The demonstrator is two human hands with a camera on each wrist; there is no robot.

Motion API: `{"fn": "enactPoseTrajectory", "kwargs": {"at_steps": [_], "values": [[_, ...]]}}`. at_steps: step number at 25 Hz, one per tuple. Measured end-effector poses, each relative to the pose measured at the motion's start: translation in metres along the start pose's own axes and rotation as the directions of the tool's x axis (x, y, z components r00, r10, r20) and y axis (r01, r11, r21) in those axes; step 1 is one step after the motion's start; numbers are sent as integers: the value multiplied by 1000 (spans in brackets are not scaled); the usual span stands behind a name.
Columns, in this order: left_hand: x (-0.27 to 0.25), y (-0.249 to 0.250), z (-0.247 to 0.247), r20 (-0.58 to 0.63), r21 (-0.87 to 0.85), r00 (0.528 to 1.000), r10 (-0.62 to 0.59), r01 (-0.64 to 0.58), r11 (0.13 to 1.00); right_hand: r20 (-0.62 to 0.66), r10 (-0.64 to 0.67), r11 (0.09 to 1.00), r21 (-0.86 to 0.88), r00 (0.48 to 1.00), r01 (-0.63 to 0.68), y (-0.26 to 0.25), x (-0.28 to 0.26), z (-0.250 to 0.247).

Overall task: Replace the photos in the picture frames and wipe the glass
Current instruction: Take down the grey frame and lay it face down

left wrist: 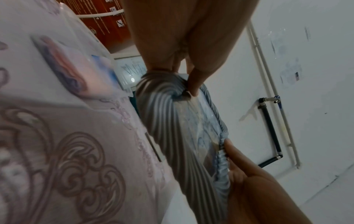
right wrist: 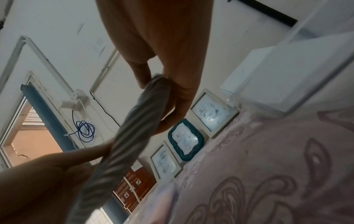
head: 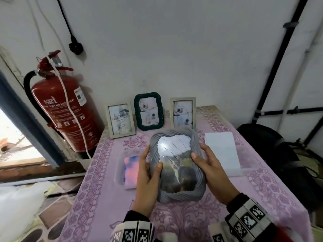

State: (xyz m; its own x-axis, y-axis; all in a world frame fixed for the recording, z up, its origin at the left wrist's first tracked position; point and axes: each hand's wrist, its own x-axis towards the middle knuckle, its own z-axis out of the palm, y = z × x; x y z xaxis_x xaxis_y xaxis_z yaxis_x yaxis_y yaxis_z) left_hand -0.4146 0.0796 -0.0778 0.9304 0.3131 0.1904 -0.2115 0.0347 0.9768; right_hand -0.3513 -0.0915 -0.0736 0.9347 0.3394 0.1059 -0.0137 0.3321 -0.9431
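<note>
A: Start at your nine o'clock. What's there?

B: A red fire extinguisher (head: pixel 70 109) beside the tabletop (head: pixel 104 198), which wears a pink patterned cloth. At your ten o'clock on it lies a pink and blue photo (head: pixel 132 169) in a clear sleeve.

A: And in your hands?

B: You hold the grey ribbed frame (head: pixel 176 166) above the middle of the tabletop, glass up, a dark landscape photo inside and glare across its top. Your left hand (head: pixel 148 180) has its grip closed on the frame's left edge, thumb on the front, fingers curled behind. Your right hand (head: pixel 213 170) grips the right edge the same way, thumb on the glass side.

A: Farther back, at twelve?

B: Three frames stand in a row against the wall: a pale wooden frame (head: pixel 121 118) at eleven, a dark green ribbed frame (head: pixel 149 111) at twelve, a second pale frame (head: pixel 183 113) just past twelve.

A: To your right?

B: At two o'clock a white sheet (head: pixel 222 151) lies flat on the tabletop, on a clear sleeve.
</note>
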Motion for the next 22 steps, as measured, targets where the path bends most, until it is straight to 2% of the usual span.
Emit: {"fn": "enactPoseTrajectory", "kwargs": {"at_steps": [5,11,12,14,15,16,19,22], "values": [[-15,-19,2,-58,157,997,-60,68,985,-77,37,997,-65,996,-42,19,-20,-6],[-18,-29,1,-92,202,994,-54,71,977,-95,109,987,125,989,-97,27,-21,-15],[-18,-31,3,-98,250,994,-53,76,965,-106,115,987,123,988,-102,27,-21,-16],[-19,-30,6,-111,479,993,48,11,878,-112,114,991,79,987,-106,27,-20,-17],[-19,-29,9,-91,553,989,117,-48,832,-105,111,993,56,988,-106,26,-20,-16],[-18,-26,14,-42,560,988,151,-102,822,-91,106,994,47,990,-103,25,-19,-14],[-21,-15,35,136,418,987,85,-135,898,-37,93,993,76,995,-90,20,-16,-7],[-20,-9,49,145,392,981,126,-174,903,1,76,994,82,997,-76,11,-9,-2]]}}
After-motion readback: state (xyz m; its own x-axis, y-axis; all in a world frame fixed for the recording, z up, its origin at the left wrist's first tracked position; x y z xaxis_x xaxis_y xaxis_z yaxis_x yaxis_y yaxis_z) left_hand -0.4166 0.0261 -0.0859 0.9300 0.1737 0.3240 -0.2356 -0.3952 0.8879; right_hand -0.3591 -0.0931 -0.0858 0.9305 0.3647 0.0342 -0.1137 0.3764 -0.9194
